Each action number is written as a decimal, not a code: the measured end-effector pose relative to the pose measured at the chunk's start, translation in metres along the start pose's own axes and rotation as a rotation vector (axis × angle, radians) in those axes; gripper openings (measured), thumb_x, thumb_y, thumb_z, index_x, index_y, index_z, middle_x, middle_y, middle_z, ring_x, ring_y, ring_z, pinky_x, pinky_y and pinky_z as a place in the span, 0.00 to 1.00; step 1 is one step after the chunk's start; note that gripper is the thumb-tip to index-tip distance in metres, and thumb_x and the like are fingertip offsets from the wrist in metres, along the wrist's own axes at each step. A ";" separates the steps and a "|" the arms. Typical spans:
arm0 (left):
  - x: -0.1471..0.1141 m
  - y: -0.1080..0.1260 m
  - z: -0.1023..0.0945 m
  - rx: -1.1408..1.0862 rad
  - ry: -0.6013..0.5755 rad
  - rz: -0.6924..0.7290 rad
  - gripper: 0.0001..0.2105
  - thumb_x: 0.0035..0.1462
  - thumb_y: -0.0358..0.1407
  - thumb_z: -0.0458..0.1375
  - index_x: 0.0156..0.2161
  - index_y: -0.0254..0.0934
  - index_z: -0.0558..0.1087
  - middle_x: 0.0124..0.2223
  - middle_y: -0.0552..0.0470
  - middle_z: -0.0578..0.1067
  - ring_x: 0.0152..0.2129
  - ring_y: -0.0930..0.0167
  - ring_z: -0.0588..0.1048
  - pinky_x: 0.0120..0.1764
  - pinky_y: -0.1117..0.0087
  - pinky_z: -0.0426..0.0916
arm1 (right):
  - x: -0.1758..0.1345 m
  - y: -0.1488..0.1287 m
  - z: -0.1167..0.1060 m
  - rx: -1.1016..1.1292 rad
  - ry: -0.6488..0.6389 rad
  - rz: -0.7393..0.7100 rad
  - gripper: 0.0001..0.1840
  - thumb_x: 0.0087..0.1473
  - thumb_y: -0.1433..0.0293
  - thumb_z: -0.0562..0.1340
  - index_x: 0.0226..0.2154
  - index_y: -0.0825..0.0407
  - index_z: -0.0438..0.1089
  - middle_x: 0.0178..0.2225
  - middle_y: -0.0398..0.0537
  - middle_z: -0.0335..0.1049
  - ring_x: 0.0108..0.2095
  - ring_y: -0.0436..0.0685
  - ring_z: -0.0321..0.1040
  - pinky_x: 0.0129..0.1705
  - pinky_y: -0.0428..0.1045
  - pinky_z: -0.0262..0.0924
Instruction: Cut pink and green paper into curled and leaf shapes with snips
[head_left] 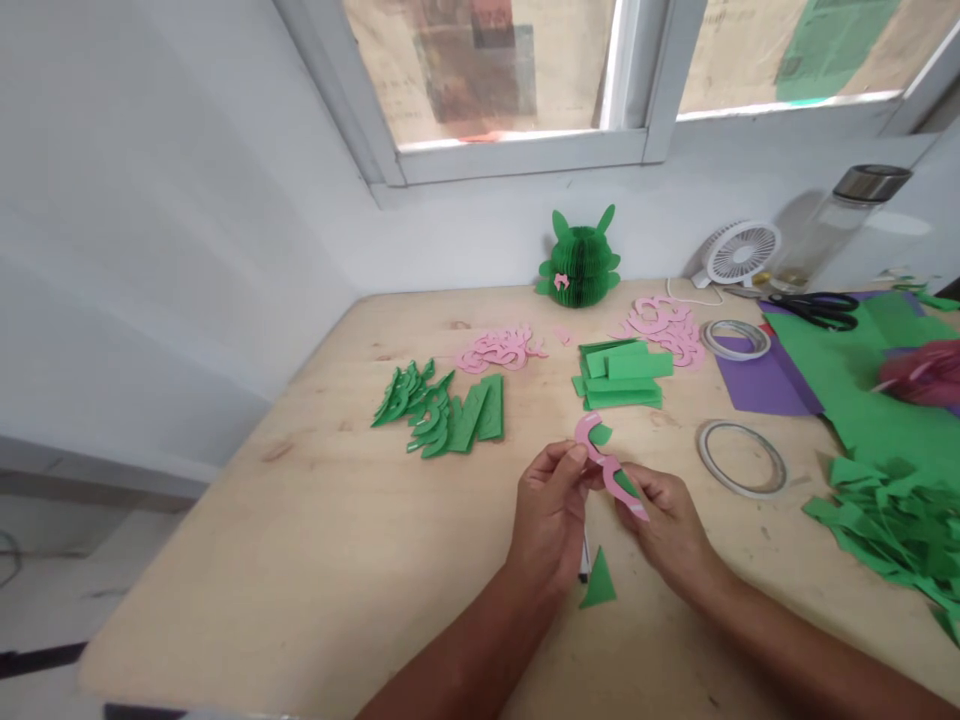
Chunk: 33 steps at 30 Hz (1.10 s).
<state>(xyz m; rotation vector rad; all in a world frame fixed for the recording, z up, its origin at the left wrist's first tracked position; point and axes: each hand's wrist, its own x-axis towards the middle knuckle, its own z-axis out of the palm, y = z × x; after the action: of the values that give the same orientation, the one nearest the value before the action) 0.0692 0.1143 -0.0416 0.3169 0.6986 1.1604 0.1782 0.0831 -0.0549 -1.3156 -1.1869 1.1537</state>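
Observation:
A curvy pink paper cutout (613,478) with green paper behind parts of it is held up between both hands. My left hand (551,500) pinches it near its middle, thumb on top. Around its lower right end, the fingers of my right hand (667,515) are closed. Pale strips show on the pink surface. Below the hands, a green paper triangle (600,580) lies on the table beside a thin white-and-black tool (583,560), partly hidden by my left hand; its kind is unclear.
Green cut strips (626,372) and pink cutouts (499,348) lie beyond the hands. Curved green pieces (431,410) are at left. Tape rolls (742,458), scissors (817,308), green scraps (892,520), a fan (742,252) and a bottle (836,230) stand or lie rightward. A green paper figure (579,265) stands behind.

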 end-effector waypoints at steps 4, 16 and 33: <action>0.000 0.000 0.000 0.000 0.001 -0.002 0.07 0.42 0.31 0.66 0.25 0.34 0.72 0.25 0.54 0.73 0.24 0.76 0.70 0.33 0.74 0.65 | 0.000 -0.001 0.001 0.010 0.010 0.002 0.14 0.52 0.64 0.58 0.19 0.53 0.67 0.20 0.42 0.61 0.24 0.52 0.58 0.27 0.45 0.56; -0.001 0.000 0.001 0.007 0.021 0.003 0.07 0.41 0.31 0.67 0.25 0.34 0.72 0.26 0.54 0.73 0.25 0.76 0.71 0.34 0.73 0.65 | -0.001 -0.003 0.001 -0.052 0.020 -0.007 0.16 0.53 0.62 0.56 0.20 0.54 0.68 0.21 0.44 0.64 0.25 0.53 0.60 0.29 0.46 0.57; 0.000 -0.001 0.000 0.009 0.020 0.006 0.07 0.41 0.31 0.67 0.25 0.34 0.72 0.26 0.54 0.73 0.25 0.76 0.71 0.34 0.73 0.65 | 0.000 -0.002 0.001 -0.021 0.006 0.003 0.17 0.53 0.60 0.57 0.21 0.53 0.69 0.19 0.43 0.64 0.25 0.54 0.62 0.35 0.49 0.61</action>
<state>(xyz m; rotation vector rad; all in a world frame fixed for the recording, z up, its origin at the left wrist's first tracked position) 0.0698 0.1135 -0.0424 0.3154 0.7208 1.1678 0.1773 0.0828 -0.0531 -1.3358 -1.1962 1.1416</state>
